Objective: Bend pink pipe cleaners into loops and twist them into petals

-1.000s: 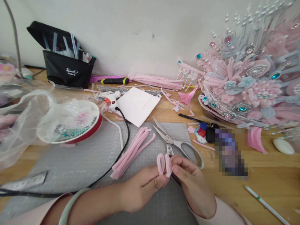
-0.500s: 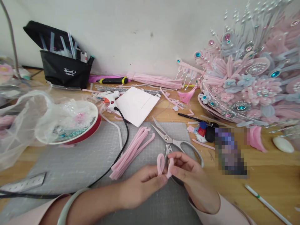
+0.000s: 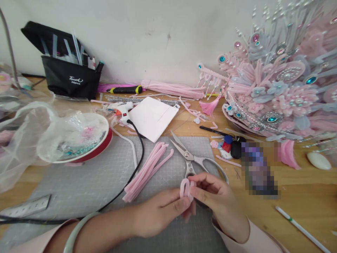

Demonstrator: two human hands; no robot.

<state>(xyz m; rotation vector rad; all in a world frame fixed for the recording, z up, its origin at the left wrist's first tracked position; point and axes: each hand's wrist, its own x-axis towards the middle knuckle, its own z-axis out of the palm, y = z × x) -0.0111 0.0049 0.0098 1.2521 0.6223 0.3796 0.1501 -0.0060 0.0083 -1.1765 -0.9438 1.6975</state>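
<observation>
Scissors (image 3: 186, 154) on mat (image 3: 86, 182) — bowl (image 3: 105, 142) left, headdress (image 3: 265, 95) right (behind phone (image 3: 259, 168)).

1. At my view's ten o'clock, an open black case (image 3: 70, 79) stands against the wall (image 3: 163, 42), strips and markers poking out.
2. At nine, a red-sided bowl (image 3: 101, 147) holds beads under clear plastic.
3. At eight, a metal ruler (image 3: 28, 206).
4. At three, a white oval object (image 3: 318, 160) lies on my desk (image 3: 297, 189).
5. At four, a white stick (image 3: 302, 228) with a green band.

Head-height view, forward and down
</observation>
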